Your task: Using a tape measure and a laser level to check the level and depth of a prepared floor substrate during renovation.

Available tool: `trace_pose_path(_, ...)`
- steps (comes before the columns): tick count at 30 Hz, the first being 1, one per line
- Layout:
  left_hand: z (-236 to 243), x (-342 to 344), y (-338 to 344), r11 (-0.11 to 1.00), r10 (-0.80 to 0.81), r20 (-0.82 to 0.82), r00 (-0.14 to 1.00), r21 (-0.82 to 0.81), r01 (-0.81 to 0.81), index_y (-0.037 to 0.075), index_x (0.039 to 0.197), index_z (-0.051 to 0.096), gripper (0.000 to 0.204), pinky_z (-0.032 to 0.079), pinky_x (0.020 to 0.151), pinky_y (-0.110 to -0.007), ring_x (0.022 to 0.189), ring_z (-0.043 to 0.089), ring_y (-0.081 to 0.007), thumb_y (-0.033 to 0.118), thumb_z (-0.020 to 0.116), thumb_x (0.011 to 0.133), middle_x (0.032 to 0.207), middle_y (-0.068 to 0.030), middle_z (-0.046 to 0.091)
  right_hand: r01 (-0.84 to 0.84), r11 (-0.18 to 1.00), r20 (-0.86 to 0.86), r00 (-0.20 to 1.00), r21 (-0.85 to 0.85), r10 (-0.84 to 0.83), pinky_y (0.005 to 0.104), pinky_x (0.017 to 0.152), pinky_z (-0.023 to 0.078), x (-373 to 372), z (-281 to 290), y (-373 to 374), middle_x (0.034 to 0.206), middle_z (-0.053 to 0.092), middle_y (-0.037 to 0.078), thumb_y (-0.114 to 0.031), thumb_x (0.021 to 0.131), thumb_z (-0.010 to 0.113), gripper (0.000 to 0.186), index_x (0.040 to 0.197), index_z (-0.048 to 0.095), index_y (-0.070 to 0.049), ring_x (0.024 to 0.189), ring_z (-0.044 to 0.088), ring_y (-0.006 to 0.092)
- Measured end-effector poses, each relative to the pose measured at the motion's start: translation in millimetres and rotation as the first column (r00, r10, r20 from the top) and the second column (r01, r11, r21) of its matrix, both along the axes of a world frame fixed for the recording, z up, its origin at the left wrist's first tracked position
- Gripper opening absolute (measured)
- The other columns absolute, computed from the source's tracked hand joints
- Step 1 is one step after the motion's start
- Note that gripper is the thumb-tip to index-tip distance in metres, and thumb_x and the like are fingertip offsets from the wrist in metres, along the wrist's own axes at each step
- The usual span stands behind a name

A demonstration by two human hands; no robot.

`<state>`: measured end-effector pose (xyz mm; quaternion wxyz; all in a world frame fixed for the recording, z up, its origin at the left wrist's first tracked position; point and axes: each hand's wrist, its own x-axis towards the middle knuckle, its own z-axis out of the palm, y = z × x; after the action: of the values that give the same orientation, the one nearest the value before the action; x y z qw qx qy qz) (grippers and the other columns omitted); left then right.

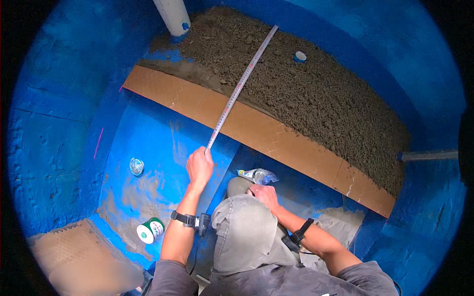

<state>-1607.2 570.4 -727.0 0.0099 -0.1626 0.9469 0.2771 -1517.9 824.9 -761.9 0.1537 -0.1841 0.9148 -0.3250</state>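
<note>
Tape measure (239, 88), stretched over the brown ledge (276, 138), was clamped by the left grip (199, 166); the right grip's (265, 196) closure couldn't be told.

Is coated in blue nearly throughout: along the left wall (54, 143), with a dark seam (53, 116) and a pink line (98, 143), and around the far wall (395, 64), bending in the fisheye view. Stretches blue below too, across a floor (163, 143) smeared grey-brown, brightly lit at left, shadowed toward the middle.
</note>
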Motion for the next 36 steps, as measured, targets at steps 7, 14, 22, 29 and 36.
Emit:
trace_pose_path(7,-5.2,-1.9,-2.6,1.0,0.0,-0.062,0.998,-0.028,-0.001,0.002,0.088,0.07,0.025,0.049,0.069,-0.058,0.08,0.066,-0.0485,0.023,0.06,0.098,0.083,-0.0261,0.068,0.007,1.0,-0.016,1.0,-0.026,-0.007,0.0516,0.063,0.053,-1.3,-2.4,0.3,0.081,0.07,0.022,-0.021,0.084,0.058,0.02,0.081,0.067,-0.004,0.073,0.068,0.042)
trace_pose_path(14,4.1,-1.7,1.3,1.0,-0.002,0.015,1.0,-0.011,0.002,0.0,0.087,0.067,0.025,0.05,0.074,-0.059,0.085,0.066,-0.0495,0.021,0.058,0.098,0.088,-0.0269,0.069,0.034,0.997,-0.058,0.998,-0.063,-0.038,0.0489,0.059,0.051,-0.9,1.5,0.2,0.076,0.066,0.02,-0.026,0.086,0.062,0.025,0.076,0.065,-0.003,0.068,0.066,0.0397)
trace_pose_path(22,-1.4,-1.9,0.2,1.0,-0.005,0.002,1.0,-0.019,0.005,0.0,0.088,0.067,0.025,0.051,0.074,-0.058,0.085,0.067,-0.0482,0.022,0.059,0.098,0.089,-0.0267,0.069,0.033,0.999,0.018,0.999,-0.026,-0.032,0.0526,0.064,0.054,-1.0,1.3,0.2,0.081,0.07,0.022,-0.032,0.087,0.061,0.031,0.08,0.069,-0.003,0.074,0.069,0.0419)
trace_pose_path(29,-4.6,-6.1,-2.2,0.999,-0.032,-0.032,0.999,-0.035,0.031,0.001,0.085,0.066,0.024,0.051,0.071,-0.058,0.083,0.067,-0.0476,0.021,0.06,0.097,0.086,-0.0256,0.069,0.05,0.998,0.002,0.999,-0.044,-0.05,0.0525,0.064,0.054,-6.4,9.0,-1.3,0.081,0.07,0.021,-0.032,0.086,0.061,0.03,0.079,0.068,-0.004,0.074,0.069,0.0417)
trace_pose_path(36,-12.5,0.5,-1.3,0.998,-0.05,-0.072,0.996,-0.028,0.048,0.003,0.084,0.067,0.026,0.051,0.068,-0.06,0.081,0.065,-0.0496,0.023,0.059,0.097,0.084,-0.027,0.068,0.023,1.0,-0.03,0.999,-0.011,-0.023,0.0532,0.064,0.053,1.7,-3.8,4.3,0.079,0.07,0.019,-0.031,0.088,0.06,0.029,0.077,0.067,-0.005,0.073,0.069,0.0403)
